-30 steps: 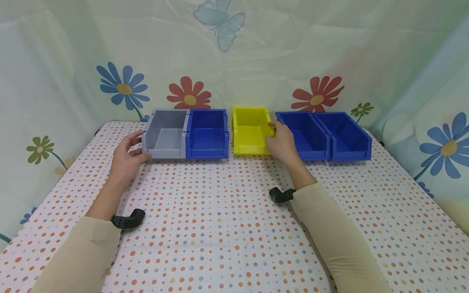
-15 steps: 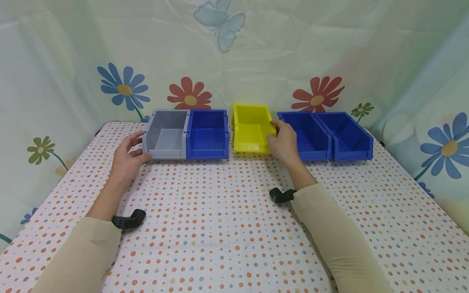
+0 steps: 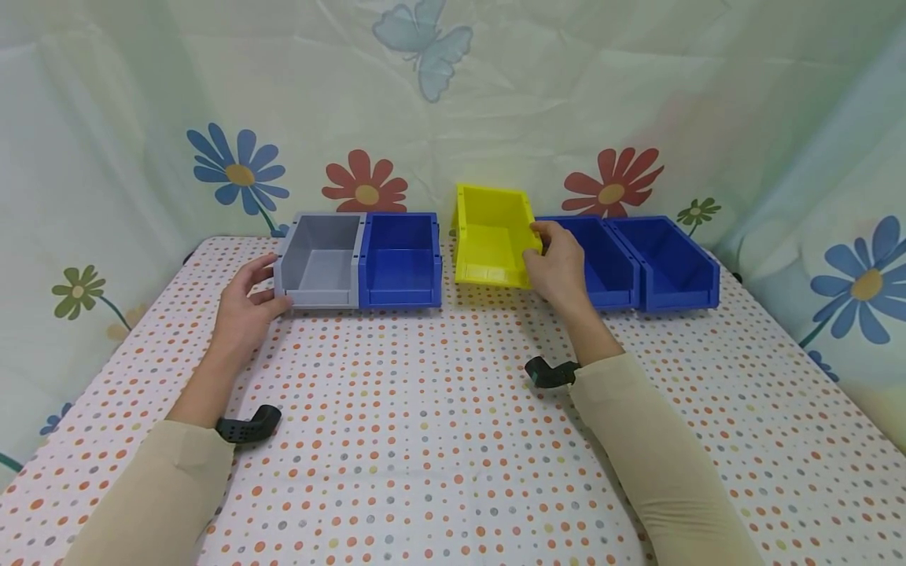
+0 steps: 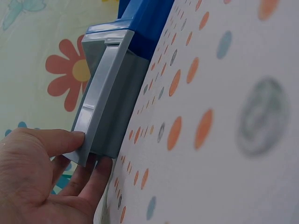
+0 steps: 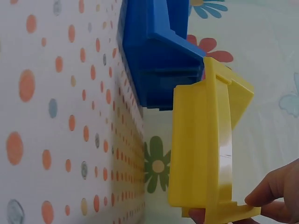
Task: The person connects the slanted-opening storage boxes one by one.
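A yellow storage bin [image 3: 491, 251] hangs above the table, tilted, its front edge lower than its back. My right hand [image 3: 559, 263] grips it by the right side wall, thumb toward the front; in the right wrist view, daylight shows between the bin [image 5: 191, 149] and the tablecloth. At the left of the row stands a grey bin [image 3: 318, 297]. My left hand [image 3: 246, 303] holds its front left corner. In the left wrist view the thumb lies on the grey front lip [image 4: 100, 102], the other fingers at the side and below. Both bins have nothing in them.
One blue bin [image 3: 401, 297] stands against the grey bin's right side. Two more blue bins, one nearer [image 3: 602, 299] and one farther right [image 3: 679, 300], stand beyond my right hand. A flowered curtain [image 3: 453, 126] hangs behind the dotted tablecloth [image 3: 410, 424].
My right hand has raised the yellow bin off the table and shifted it slightly right, tilting it more. The left hand and the grey bin have stayed put.
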The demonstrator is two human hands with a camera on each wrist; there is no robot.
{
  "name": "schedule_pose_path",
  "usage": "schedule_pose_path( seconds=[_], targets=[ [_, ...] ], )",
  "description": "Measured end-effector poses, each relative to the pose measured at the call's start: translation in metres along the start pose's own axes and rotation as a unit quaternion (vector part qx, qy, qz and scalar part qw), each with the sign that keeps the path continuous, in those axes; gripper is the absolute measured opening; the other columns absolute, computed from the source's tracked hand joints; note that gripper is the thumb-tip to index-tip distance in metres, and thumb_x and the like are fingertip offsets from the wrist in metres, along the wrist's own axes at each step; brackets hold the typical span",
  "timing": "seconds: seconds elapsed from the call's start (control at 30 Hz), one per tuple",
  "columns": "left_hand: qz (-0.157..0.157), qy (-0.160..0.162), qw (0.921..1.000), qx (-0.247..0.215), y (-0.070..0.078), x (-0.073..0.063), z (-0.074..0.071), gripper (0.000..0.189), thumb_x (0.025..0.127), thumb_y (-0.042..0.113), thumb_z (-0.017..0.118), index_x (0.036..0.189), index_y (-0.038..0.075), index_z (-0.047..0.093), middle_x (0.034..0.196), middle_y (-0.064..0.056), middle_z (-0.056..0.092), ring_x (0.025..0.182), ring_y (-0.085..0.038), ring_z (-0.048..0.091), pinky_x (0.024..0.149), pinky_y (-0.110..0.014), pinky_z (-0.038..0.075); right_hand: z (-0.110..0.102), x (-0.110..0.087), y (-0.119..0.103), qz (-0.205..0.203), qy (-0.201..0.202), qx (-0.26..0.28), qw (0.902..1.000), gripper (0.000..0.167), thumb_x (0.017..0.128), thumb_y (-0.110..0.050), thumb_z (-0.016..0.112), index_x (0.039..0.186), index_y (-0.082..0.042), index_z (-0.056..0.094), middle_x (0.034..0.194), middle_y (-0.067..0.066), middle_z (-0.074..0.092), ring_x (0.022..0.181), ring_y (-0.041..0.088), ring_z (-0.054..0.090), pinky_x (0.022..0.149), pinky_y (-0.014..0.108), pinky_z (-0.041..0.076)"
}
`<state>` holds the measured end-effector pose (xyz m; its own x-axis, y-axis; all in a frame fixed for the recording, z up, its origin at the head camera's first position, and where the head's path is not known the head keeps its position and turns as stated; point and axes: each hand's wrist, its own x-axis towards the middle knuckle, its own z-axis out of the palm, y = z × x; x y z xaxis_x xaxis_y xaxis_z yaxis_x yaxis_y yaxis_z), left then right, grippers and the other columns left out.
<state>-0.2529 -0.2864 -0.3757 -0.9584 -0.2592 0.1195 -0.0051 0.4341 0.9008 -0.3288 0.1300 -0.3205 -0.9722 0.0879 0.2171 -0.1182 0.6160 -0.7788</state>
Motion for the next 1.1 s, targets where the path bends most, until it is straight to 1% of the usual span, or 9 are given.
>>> schedule_pose_path(
  seconds=[0.3, 0.57, 0.8, 1.1],
  targets=[
    [0.002, -0.002, 1.0000, 0.001, 0.000, 0.000, 0.000, 0.076, 0.099, 0.001, 0.063, 0.163, 0.027, 0.031, 0.163, -0.012, 0.039, 0.139, -0.033, 0.053, 0.114, -0.047, 0.049, -0.006, -0.004, -0.008, 0.003, -0.009, 0.019, 0.9998, 0.052, 0.101, -0.004, 0.052, 0.152, -0.005, 0.047, 0.149, 0.022, 0.050, 0.126, 0.036, 0.055, 0.109, 0.049, 0.054],
    [0.003, -0.001, 1.0000, 0.002, 0.001, 0.000, 0.000, 0.076, 0.099, 0.001, 0.062, 0.163, 0.027, 0.031, 0.163, -0.012, 0.039, 0.139, -0.034, 0.053, 0.114, -0.048, 0.049, -0.008, -0.006, -0.013, -0.001, -0.017, 0.013, 0.9998, 0.051, 0.101, -0.005, 0.052, 0.152, -0.006, 0.047, 0.150, 0.021, 0.049, 0.126, 0.037, 0.056, 0.108, 0.049, 0.054],
    [0.006, -0.001, 1.0000, 0.004, 0.002, -0.001, -0.001, 0.076, 0.099, 0.000, 0.062, 0.163, 0.025, 0.031, 0.163, -0.013, 0.039, 0.139, -0.035, 0.053, 0.114, -0.048, 0.049, -0.004, -0.007, -0.015, 0.001, -0.025, 0.015, 0.9996, 0.052, 0.102, -0.005, 0.052, 0.153, -0.008, 0.046, 0.150, 0.020, 0.049, 0.125, 0.036, 0.055, 0.105, 0.048, 0.056],
    [0.005, 0.000, 1.0000, 0.001, 0.001, -0.001, -0.001, 0.076, 0.099, 0.000, 0.062, 0.163, 0.025, 0.031, 0.163, -0.013, 0.039, 0.139, -0.035, 0.052, 0.114, -0.048, 0.048, 0.000, -0.008, -0.015, -0.008, -0.021, 0.014, 0.9997, 0.051, 0.102, -0.004, 0.052, 0.153, -0.006, 0.047, 0.148, 0.021, 0.050, 0.125, 0.037, 0.056, 0.104, 0.049, 0.057]
  ],
)
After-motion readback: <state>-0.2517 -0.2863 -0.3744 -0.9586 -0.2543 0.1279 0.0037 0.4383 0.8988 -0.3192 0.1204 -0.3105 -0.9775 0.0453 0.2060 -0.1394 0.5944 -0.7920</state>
